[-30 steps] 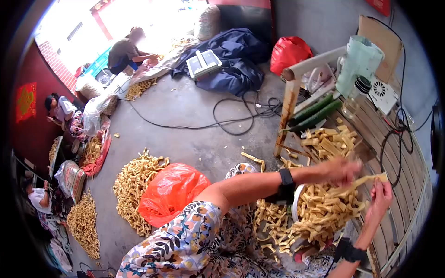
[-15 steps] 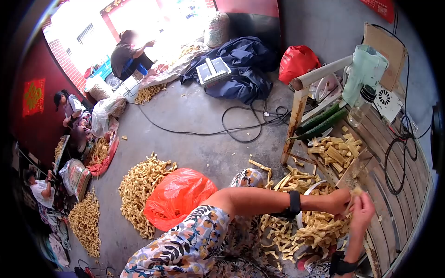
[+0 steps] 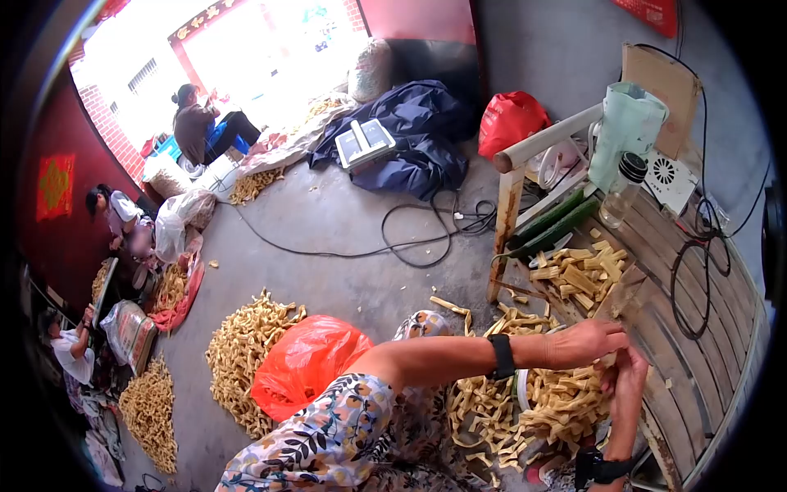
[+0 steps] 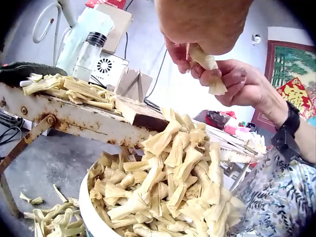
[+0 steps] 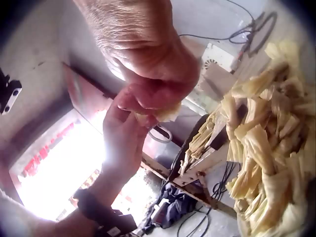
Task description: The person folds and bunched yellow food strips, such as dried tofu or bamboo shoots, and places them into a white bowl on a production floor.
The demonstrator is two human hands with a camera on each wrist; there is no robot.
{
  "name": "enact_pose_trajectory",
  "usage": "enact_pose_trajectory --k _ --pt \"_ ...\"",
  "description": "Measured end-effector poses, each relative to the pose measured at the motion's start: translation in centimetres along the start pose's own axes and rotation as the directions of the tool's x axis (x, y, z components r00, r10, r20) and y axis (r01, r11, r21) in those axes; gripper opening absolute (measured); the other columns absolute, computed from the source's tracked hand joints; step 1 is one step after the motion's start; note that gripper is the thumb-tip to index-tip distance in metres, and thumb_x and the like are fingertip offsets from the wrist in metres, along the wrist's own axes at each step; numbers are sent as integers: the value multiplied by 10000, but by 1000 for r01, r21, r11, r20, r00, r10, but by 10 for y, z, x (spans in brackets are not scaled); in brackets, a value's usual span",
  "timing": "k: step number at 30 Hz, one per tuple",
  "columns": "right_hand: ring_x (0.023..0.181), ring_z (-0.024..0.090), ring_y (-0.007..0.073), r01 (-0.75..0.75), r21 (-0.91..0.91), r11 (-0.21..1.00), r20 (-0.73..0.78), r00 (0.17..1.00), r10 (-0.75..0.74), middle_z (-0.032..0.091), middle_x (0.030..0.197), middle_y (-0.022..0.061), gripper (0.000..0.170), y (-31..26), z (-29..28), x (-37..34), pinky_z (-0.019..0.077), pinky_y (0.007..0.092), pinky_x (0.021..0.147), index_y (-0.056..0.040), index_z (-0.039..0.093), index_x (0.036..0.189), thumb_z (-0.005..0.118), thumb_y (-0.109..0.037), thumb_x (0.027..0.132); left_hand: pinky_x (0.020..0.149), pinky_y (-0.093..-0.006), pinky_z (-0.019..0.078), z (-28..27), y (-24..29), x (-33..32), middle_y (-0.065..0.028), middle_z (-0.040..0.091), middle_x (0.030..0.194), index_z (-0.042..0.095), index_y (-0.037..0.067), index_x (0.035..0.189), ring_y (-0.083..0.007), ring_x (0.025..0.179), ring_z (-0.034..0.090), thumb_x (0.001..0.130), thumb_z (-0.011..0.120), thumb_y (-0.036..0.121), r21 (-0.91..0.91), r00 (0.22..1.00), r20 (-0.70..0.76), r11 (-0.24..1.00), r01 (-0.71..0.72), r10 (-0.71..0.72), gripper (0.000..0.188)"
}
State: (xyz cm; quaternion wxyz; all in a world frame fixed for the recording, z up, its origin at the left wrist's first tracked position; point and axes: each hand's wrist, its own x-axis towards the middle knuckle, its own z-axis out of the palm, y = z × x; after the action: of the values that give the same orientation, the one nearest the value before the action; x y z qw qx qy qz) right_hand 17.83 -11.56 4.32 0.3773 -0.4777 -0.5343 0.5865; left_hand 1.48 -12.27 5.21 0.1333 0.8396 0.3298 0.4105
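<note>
Fingers (image 3: 612,335) together, yellow strips (image 3: 566,410); red bag (image 3: 311,361)

The left hand (image 3: 586,343) and the right hand (image 3: 628,371) are close together, the fingers of the 2 bent inward and pinching. In the head view, the left forearm (image 3: 451,349) reaches across nearly level, while the right forearm (image 3: 625,422) stands steeply.

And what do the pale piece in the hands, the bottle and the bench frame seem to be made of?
Pale piece: perhaps dried bean curd or plant leaf; matte, folded like thin sheet. Bottle: clear, smooth glass or plastic; it is see-through. Bench frame: white-painted metal, probably steel; brown rust shows.
</note>
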Motion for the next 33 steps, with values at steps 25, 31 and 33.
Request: enact_pose_trajectory --k 25,31,33 --pt "808 580 87 109 160 981 -27 994 -106 594 995 46 256 -8 -19 3 491 186 656 23 571 1068 557 -62 827 571 -235 425 17 -17 17 -12 558 729 544 -13 852 -107 658 524 664 615 -10 -797 850 133 455 398 -510 201" --pt "892 541 105 24 359 933 178 979 -94 567 1020 27 275 -13 -20 3 454 273 819 -22 547 1082 536 -166 848 583 -349 426 6 -8 19 -116 448 820 447 1 854 -276 696 509 627 579 -38 -302 980 -75 941 154 -185 266" --pt "873 542 103 -27 378 926 200 978 -52 564 1006 23 251 -8 -18 2 472 264 773 -36 550 1052 527 -200 864 580 -374 427 -2 -1 17 -114 443 806 418 9 824 -297 691 509 623 589 -3 -173 978 -87 970 172 -189 265"
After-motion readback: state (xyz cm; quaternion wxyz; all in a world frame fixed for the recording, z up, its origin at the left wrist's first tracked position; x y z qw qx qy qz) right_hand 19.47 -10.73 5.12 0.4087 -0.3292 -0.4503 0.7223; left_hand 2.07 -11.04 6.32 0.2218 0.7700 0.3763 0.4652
